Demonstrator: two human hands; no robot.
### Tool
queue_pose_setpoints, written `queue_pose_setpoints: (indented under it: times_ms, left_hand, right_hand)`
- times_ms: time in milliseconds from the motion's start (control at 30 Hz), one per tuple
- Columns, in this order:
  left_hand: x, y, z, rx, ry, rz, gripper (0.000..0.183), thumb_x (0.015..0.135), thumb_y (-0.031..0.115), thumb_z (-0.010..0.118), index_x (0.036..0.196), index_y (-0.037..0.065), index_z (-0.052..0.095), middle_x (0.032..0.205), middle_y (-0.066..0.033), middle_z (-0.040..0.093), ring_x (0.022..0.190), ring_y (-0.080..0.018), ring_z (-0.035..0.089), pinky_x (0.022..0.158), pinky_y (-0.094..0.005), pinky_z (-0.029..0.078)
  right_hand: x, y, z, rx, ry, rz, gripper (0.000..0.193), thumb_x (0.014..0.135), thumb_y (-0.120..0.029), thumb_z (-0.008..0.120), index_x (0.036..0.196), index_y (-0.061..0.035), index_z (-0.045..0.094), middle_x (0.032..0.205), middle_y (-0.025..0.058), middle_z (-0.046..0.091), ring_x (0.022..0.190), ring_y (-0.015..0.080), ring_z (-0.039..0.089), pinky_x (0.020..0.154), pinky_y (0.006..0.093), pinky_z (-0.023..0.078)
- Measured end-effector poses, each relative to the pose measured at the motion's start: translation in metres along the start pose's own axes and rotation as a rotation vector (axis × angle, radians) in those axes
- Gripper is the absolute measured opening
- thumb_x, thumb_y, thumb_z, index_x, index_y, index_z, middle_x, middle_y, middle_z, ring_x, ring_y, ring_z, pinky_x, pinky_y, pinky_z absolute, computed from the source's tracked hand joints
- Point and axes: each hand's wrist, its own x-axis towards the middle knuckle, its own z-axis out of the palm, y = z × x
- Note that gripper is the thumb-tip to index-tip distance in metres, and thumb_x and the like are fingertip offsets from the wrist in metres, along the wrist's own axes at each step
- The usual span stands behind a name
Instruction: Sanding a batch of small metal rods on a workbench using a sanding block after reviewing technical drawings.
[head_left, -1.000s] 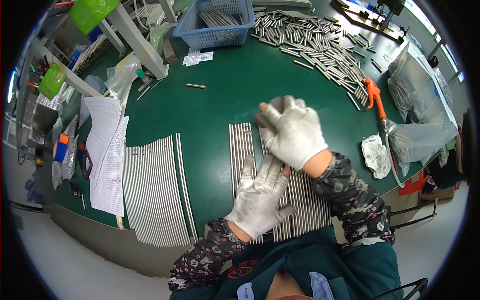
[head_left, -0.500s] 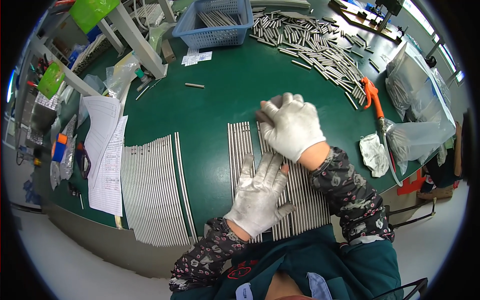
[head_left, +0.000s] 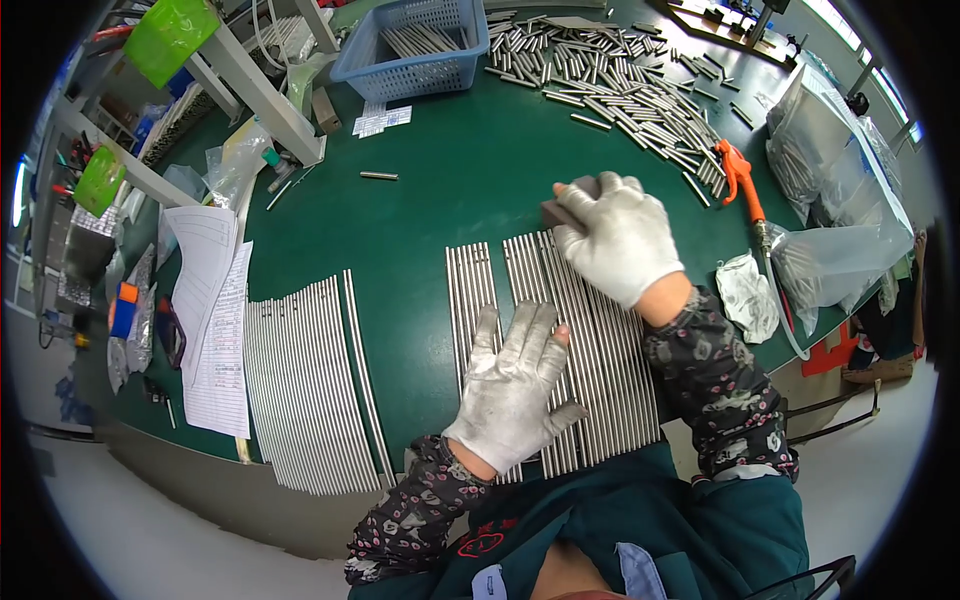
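Observation:
My left hand (head_left: pixel 515 385), in a whitish glove with the fingers spread, lies flat on a row of long thin metal rods (head_left: pixel 612 400). My right hand (head_left: pixel 628 240), gloved too, is closed around a grey-brown rectangular block (head_left: pixel 553 212) at the far ends of these rods. Most of the block is hidden under the fingers. A narrower group of rods (head_left: pixel 468 275) lies just left, with a gap between it and the main row. Further left, another row of similar rods (head_left: pixel 305 385) lies side by side, with a single rod (head_left: pixel 362 370) slightly apart.
Beyond my hands are a pile of short metal pins (head_left: pixel 640 110) and a blue plastic basket (head_left: pixel 410 75). An orange air gun (head_left: pixel 738 175), a crumpled white glove (head_left: pixel 745 298) and plastic bags (head_left: pixel 835 190) are at right. Paper sheets (head_left: pixel 215 330) lie at left.
My right hand has moved a little to the right with the block along the rods' far ends. My left hand stays pressed on the rods; the view has shifted slightly.

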Motion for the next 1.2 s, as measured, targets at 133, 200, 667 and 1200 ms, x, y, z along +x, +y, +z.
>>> queue_pose_setpoints:
  times_ms: [133, 200, 667, 1200]
  left_hand:
    - [0.000, 0.000, -0.001, 0.004, -0.016, -0.003, 0.090, 0.065, 0.048, 0.078, 0.134, 0.001, 0.046, 0.142, -0.0176, 0.042, 0.137, -0.0314, 0.033, 0.115, -0.0565, 0.016]
    - [0.000, 0.001, 0.000, 0.002, -0.011, 0.005, 0.091, 0.065, 0.048, 0.078, 0.135, 0.001, 0.046, 0.143, -0.0171, 0.041, 0.138, -0.0310, 0.032, 0.115, -0.0560, 0.015]
    - [0.007, -0.002, 0.000, 0.013, -0.014, 0.001, 0.093, 0.064, 0.045, 0.079, 0.138, 0.002, 0.042, 0.144, -0.0174, 0.039, 0.138, -0.0322, 0.031, 0.115, -0.0552, 0.017]
    - [0.008, -0.002, -0.001, 0.032, -0.012, -0.020, 0.091, 0.067, 0.049, 0.075, 0.135, -0.002, 0.045, 0.141, -0.0187, 0.041, 0.138, -0.0318, 0.032, 0.115, -0.0554, 0.017]
  right_hand:
    - [-0.021, 0.035, -0.001, 0.037, 0.163, 0.070, 0.040, 0.081, -0.030, 0.061, 0.116, -0.0126, 0.066, 0.099, 0.0186, 0.061, 0.090, 0.0346, 0.061, 0.078, 0.0447, 0.051]
    - [-0.031, 0.052, 0.009, 0.044, 0.170, 0.110, 0.041, 0.080, -0.030, 0.062, 0.117, -0.0132, 0.066, 0.103, 0.0205, 0.061, 0.093, 0.0361, 0.060, 0.081, 0.0452, 0.051]
    - [-0.029, 0.038, 0.005, 0.053, 0.105, 0.107, 0.044, 0.079, -0.029, 0.061, 0.119, -0.0108, 0.065, 0.105, 0.0230, 0.060, 0.093, 0.0351, 0.061, 0.081, 0.0441, 0.052]
    - [-0.011, -0.016, 0.018, 0.041, 0.001, -0.127, 0.040, 0.078, -0.030, 0.062, 0.114, -0.0142, 0.069, 0.101, 0.0164, 0.060, 0.095, 0.0306, 0.058, 0.078, 0.0441, 0.048]
